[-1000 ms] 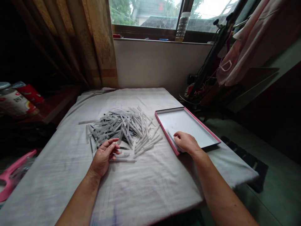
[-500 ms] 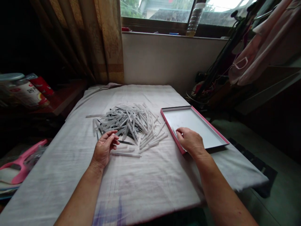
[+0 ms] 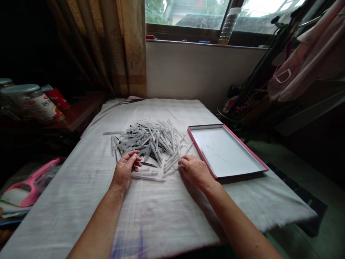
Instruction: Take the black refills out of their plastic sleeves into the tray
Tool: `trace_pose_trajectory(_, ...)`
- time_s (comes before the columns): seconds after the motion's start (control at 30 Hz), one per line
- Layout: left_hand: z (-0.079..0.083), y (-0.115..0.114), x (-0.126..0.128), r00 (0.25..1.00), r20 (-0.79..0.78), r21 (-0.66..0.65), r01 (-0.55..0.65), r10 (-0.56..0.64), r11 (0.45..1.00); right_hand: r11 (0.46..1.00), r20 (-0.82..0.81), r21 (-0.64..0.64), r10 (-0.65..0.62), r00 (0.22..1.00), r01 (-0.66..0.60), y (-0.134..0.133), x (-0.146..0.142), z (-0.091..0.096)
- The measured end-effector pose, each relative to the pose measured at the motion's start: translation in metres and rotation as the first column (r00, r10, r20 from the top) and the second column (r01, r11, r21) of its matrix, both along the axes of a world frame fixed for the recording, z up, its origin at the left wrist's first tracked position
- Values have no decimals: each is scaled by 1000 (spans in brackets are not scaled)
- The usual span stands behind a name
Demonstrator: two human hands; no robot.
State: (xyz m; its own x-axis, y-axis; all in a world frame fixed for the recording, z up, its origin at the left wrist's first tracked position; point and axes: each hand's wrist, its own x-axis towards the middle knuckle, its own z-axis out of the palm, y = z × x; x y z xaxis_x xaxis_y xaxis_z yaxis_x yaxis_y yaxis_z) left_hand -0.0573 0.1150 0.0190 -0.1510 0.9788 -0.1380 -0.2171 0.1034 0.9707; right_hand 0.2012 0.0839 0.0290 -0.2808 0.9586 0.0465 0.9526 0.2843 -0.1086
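Note:
A heap of several clear plastic pen tubes [image 3: 151, 140] lies on a table covered with a white cloth [image 3: 167, 208]. My left hand [image 3: 124, 171] rests at the heap's near left edge, fingers curled loosely over a few loose tubes, thumb and forefinger close together. My right hand [image 3: 195, 172] lies palm down at the heap's near right edge, fingers touching the ends of some tubes. A shallow pink-rimmed tray [image 3: 253, 158] with a white floor sits just right of my right hand, with one tube lying along its left side.
Jars and a red packet [image 3: 32, 102] stand on a dark shelf at left. A pink tool [image 3: 29, 183] lies low at left. Curtain, window sill with a bottle [image 3: 228, 27], and hanging clothes and cables at right. The table's right edge drops to the floor.
My right hand has left the tray's near left corner and moved left to the heap's edge. My left hand has stayed in place. The camera has shifted slightly.

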Motion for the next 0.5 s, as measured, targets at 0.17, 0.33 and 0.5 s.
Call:
trace_pose_trajectory(0.17,-2,-3,3,998,-22,4,62,-62,998,999,45,-31,27,999,-26,3,0,3)
trace_pose_trajectory(0.33,-1,-7,7,995,-53,14,88,-87,996,997,16,9,78,997,-78,2,2,6)
trace_pose_trajectory(0.5,-1,-12,14,975,-66,-35,209,-211,977,934,-213,297,267,940,-199,-8,-10,8)
